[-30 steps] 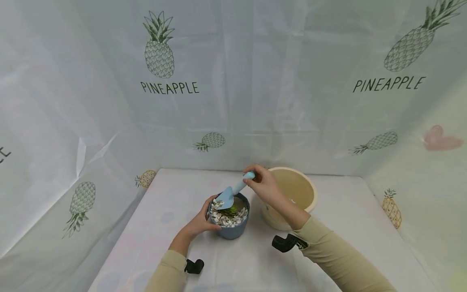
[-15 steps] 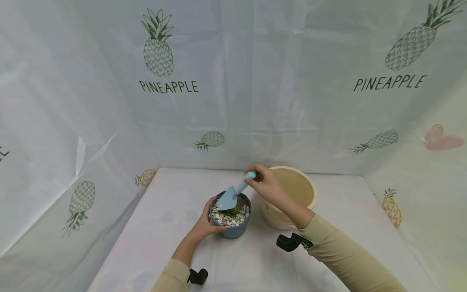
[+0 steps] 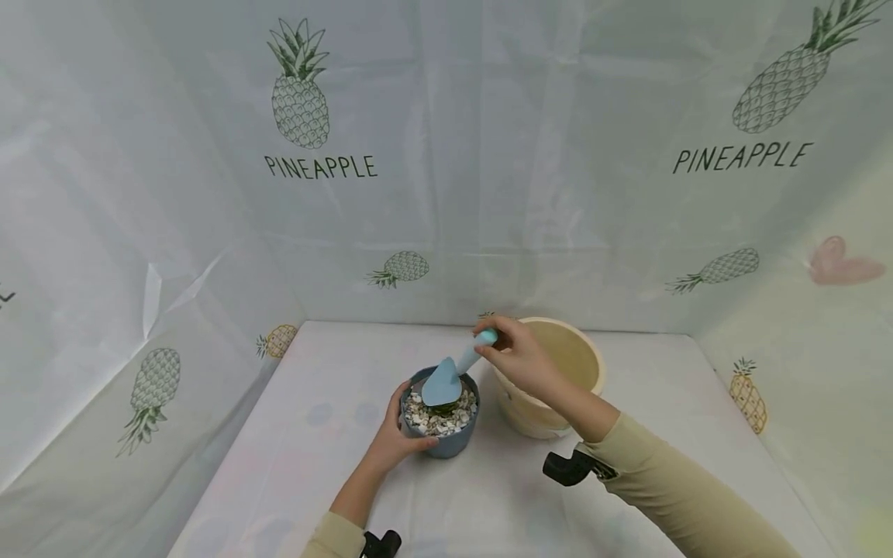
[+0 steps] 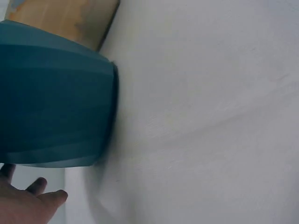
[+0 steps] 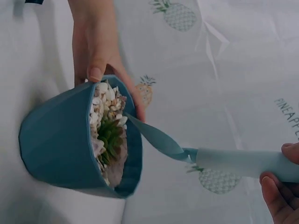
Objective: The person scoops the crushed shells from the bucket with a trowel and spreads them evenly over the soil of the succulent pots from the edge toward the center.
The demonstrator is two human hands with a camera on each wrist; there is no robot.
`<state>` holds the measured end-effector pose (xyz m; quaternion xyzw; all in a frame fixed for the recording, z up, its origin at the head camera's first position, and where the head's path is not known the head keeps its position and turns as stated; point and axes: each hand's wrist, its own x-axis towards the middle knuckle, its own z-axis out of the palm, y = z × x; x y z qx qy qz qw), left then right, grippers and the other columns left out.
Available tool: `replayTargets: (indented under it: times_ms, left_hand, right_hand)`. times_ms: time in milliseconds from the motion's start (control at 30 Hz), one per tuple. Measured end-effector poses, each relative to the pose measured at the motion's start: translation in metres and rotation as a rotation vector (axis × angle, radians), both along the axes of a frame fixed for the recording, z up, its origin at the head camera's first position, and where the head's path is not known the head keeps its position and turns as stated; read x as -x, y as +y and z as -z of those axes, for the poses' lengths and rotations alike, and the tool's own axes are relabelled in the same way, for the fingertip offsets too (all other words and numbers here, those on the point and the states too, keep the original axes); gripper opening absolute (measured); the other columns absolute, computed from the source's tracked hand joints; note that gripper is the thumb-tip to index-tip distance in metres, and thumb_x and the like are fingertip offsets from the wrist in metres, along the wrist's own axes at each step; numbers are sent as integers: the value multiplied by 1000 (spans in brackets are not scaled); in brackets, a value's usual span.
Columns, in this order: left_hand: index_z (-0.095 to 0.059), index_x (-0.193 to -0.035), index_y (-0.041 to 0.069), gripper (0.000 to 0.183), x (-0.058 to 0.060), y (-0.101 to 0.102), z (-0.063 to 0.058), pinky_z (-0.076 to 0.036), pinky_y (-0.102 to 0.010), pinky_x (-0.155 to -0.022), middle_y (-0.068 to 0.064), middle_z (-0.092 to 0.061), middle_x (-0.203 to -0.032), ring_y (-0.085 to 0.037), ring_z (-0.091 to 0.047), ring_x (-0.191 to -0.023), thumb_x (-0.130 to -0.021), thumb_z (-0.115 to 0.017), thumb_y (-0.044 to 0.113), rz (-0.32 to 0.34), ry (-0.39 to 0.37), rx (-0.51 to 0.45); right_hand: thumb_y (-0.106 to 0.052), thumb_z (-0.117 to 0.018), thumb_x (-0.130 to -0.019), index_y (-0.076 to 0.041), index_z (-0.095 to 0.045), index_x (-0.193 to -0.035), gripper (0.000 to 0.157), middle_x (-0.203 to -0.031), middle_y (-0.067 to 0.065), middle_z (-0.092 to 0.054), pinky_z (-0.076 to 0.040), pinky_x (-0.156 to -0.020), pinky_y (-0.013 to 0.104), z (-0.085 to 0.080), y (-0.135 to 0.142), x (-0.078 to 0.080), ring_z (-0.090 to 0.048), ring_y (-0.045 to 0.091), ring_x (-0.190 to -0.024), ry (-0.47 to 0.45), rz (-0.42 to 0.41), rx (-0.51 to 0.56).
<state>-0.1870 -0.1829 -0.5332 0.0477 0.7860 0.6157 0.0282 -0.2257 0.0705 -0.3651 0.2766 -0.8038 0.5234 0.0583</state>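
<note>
A blue faceted flowerpot (image 3: 452, 443) stands on the table, holding a green succulent (image 5: 111, 140) and pale pebbles (image 3: 453, 421). My left hand (image 3: 394, 442) grips it from the left, thumb at the near rim and fingers along the far left side. In the left wrist view the pot's side (image 4: 56, 102) hides most of the pot's contents, and some fingers (image 4: 46, 198) show below it. With my right hand (image 3: 519, 355) I hold a light-blue trowel (image 3: 443, 384) by its handle's end. Its blade slants over the pot, partly covering the succulent; the tip is close to the pebbles.
A larger cream bucket (image 3: 530, 415) stands right of the flowerpot, behind my right forearm. White cloth covers the table (image 3: 335, 372). A pineapple-print curtain (image 3: 488, 194) rises behind and on both sides.
The trowel and my right hand have moved slightly right, bringing the blade from the pot's left edge to over its middle. My left hand stays on the pot, its thumb shifted slightly right.
</note>
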Motion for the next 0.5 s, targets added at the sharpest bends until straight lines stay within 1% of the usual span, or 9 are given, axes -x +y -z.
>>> replayTargets:
  times_ms: [33, 133, 200, 267, 333, 367, 400, 500]
  left_hand:
    - [-14, -157, 22, 119, -1, 0, -1, -18, -68, -108, -20, -8, -160, -49, -8, -143, -68, -92, 23, -13, 10, 23]
    - [-14, -157, 24, 121, -2, 1, -8, -19, -69, -107, -16, -10, -161, -45, -9, -144, -65, -93, 28, -38, 95, 130]
    - [-16, -157, 24, 122, -3, 4, -19, -21, -70, -106, -14, -11, -161, -43, -11, -144, -63, -93, 31, -57, 179, 211]
    - [-19, -156, 25, 119, -4, 9, -32, -22, -70, -106, -11, -12, -161, -40, -13, -145, -64, -93, 32, -67, 244, 258]
    - [-23, -155, 24, 114, -5, 16, -46, -24, -69, -105, -9, -16, -161, -38, -16, -144, -66, -92, 29, -72, 288, 265]
    - [-25, -155, 23, 110, -6, 21, -53, -25, -69, -105, -8, -17, -161, -38, -17, -144, -67, -92, 28, -68, 299, 259]
    - [-26, -154, 23, 107, -7, 27, -60, -26, -68, -105, -8, -19, -160, -37, -18, -144, -69, -91, 26, -62, 300, 251]
    - [-30, -153, 27, 100, -12, 45, -77, -29, -67, -104, -6, -22, -158, -36, -23, -143, -72, -89, 24, -33, 265, 200]
  right_hand:
    - [-1, -66, -92, -1, -63, -110, 19, -103, 12, -61, -53, -70, 29, -1, 3, -1, -61, 21, -83, -2, 4, 11]
    - [-1, -66, -92, 0, -63, -112, 20, -105, 13, -62, -53, -72, 28, -4, 18, -6, -62, 22, -85, 12, 34, 31]
    - [-1, -67, -91, 0, -64, -112, 21, -107, 14, -64, -54, -73, 27, -6, 30, -10, -64, 23, -87, 50, 76, 29]
    - [0, -68, -90, 1, -64, -112, 22, -107, 13, -64, -54, -75, 25, -7, 43, -15, -65, 22, -89, 93, 114, 28]
    - [1, -68, -89, 2, -64, -111, 22, -106, 14, -65, -54, -75, 23, -8, 56, -19, -66, 20, -91, 140, 154, 36]
    - [2, -68, -89, 2, -63, -111, 22, -105, 14, -65, -54, -76, 21, -7, 63, -20, -66, 18, -92, 162, 174, 44]
    - [3, -68, -89, 3, -63, -111, 22, -105, 14, -65, -54, -76, 20, -7, 69, -22, -66, 16, -92, 177, 187, 58]
    - [5, -67, -89, 4, -62, -112, 23, -107, 15, -64, -53, -77, 17, -7, 87, -24, -64, 7, -93, 218, 230, 89]
